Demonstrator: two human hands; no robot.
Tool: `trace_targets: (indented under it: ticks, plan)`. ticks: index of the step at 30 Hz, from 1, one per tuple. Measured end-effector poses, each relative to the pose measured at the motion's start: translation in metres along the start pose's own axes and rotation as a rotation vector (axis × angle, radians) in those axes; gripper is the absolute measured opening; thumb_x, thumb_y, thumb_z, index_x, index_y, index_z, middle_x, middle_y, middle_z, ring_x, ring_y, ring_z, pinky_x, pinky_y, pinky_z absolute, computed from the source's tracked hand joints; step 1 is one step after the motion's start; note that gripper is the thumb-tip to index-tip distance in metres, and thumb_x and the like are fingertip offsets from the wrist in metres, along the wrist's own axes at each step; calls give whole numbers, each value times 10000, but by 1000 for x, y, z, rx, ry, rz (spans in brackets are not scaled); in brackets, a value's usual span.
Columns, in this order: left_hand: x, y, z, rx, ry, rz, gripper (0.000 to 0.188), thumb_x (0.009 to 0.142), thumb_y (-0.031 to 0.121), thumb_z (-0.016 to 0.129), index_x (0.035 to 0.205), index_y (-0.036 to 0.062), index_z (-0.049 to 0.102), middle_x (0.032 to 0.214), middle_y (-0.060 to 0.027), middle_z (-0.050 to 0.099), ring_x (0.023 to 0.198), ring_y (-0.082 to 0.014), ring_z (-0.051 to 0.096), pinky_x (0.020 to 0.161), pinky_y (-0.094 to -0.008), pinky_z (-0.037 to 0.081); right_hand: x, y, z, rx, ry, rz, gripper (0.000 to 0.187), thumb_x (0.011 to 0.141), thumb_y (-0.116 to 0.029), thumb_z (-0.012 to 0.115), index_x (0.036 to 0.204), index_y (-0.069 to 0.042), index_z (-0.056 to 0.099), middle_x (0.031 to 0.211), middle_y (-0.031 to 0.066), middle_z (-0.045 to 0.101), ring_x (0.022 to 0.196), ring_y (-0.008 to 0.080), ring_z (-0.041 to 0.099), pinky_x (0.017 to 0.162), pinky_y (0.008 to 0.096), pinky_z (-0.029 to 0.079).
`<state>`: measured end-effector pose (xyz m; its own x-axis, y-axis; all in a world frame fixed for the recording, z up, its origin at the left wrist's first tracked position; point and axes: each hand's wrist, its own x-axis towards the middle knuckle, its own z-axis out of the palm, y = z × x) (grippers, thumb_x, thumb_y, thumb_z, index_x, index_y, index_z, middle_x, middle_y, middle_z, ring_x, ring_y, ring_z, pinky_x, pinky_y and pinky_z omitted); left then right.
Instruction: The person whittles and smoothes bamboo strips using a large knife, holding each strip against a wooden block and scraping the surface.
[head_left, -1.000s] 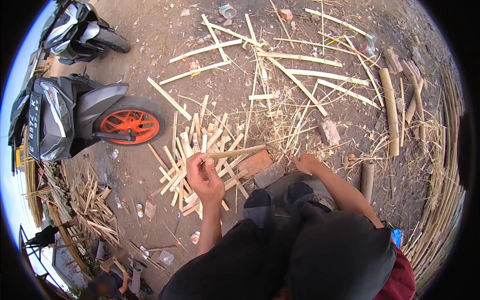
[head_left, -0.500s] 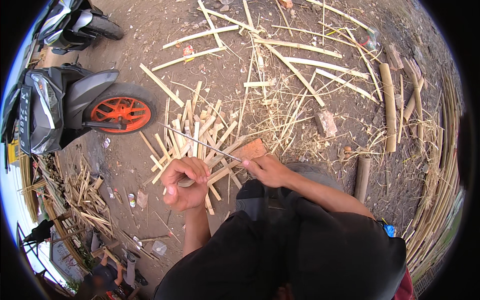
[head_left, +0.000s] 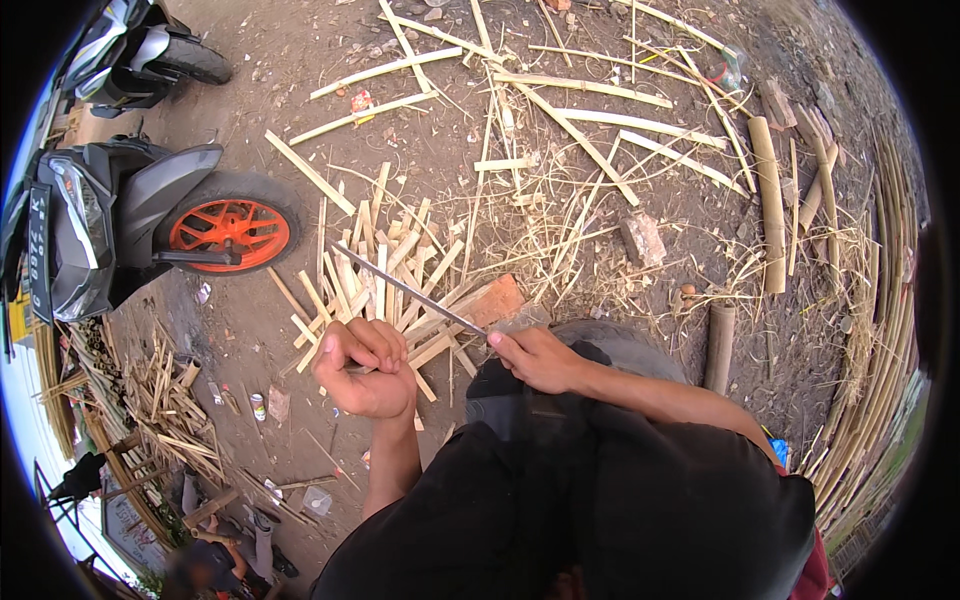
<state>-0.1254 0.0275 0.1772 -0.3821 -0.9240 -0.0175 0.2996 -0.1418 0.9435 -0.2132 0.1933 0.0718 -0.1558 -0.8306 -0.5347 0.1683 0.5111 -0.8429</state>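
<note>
My right hand [head_left: 540,360] is wrapped round the handle end of a long, thin knife [head_left: 408,288]. Its blade reaches up and left over a pile of split bamboo pieces [head_left: 350,285]. My left hand [head_left: 365,372] is raised beside the near edge of that pile, left of the blade and apart from it. Its fingers are curled in toward the palm, and nothing shows in them. An orange-red brick [head_left: 497,297] lies just beyond my right hand, with bamboo pieces against it. The knife's handle is mostly hidden by my fingers.
Long bamboo strips [head_left: 585,90] and shavings lie on the dirt beyond. Another brick [head_left: 643,241] and a thick bamboo pole [head_left: 768,205] are to the right. A motorcycle with an orange wheel [head_left: 232,235] stands left. A person [head_left: 215,560] is at the lower left.
My left hand's fingers have curled in more, and the hand has turned slightly. The knife's blade has rolled, so its flat side shows broader. The whole view has shifted a little.
</note>
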Motion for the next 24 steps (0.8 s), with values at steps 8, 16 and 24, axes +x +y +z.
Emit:
trace_targets:
  ticks: [8,16,24]
  plan:
    - [7,-17,-11,6,96,-39,410,965,291,388,602,128,291,456,-41,286,397,-132,220,392,-292,219,4,-5,5,-83,56,-188,652,1057,-480,381,758,63,584,670,268,552,650,406,546,691,500,443]
    - [15,-17,-10,-15,105,7,411,972,303,392,612,138,287,462,-27,272,387,-136,228,385,-280,227,15,-24,15,-252,89,-157,690,1033,-514,403,736,68,625,690,308,589,709,469,619,691,549,458]
    - [27,-26,2,-20,82,31,393,946,255,373,587,131,271,434,-45,274,370,-137,200,366,-279,210,16,-19,7,-188,143,-210,592,1065,-425,373,793,54,588,645,257,543,619,435,527,638,502,437]
